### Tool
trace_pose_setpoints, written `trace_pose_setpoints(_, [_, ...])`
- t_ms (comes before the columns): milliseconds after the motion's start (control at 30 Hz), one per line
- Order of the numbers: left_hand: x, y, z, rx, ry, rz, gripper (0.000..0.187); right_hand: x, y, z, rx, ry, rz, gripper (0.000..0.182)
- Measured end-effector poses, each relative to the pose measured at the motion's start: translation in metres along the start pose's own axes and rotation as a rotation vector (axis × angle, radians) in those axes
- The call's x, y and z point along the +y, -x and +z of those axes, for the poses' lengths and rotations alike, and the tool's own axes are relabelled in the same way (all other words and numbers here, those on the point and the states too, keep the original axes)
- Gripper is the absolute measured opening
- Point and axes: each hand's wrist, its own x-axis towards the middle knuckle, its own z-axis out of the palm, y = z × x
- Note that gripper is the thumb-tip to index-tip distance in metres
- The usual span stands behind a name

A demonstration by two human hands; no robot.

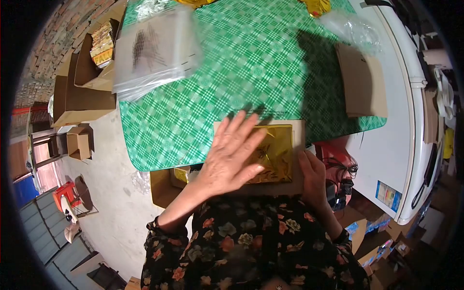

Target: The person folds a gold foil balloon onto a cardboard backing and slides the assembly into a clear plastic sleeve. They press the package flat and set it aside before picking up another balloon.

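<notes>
A shiny gold foil sheet (278,157) lies on a flat piece of brown cardboard (298,133) at the near edge of the table, close against my body. My left hand (231,153) is spread flat over the left part of the foil, its fingertips reaching past the cardboard's far edge. My right hand (313,175) grips the cardboard's right edge, thumb on top and the other fingers hidden beneath.
A green checked cloth covers the table (241,63). Clear plastic bags (154,50) are stacked at the left, folded cardboard (362,82) lies at the right. Open boxes (82,104) stand on the left; a white appliance (391,145) borders the right. Crumpled clear plastic (355,31) lies far right.
</notes>
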Motion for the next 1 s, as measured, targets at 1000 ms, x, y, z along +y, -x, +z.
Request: trace_pose_setpoints(1000, [0.030, 0.093, 0.019, 0.519, 0.918, -0.864, 0.025, -0.010, -0.002, 0.004, -0.004, -0.002, 0.032, 0.032])
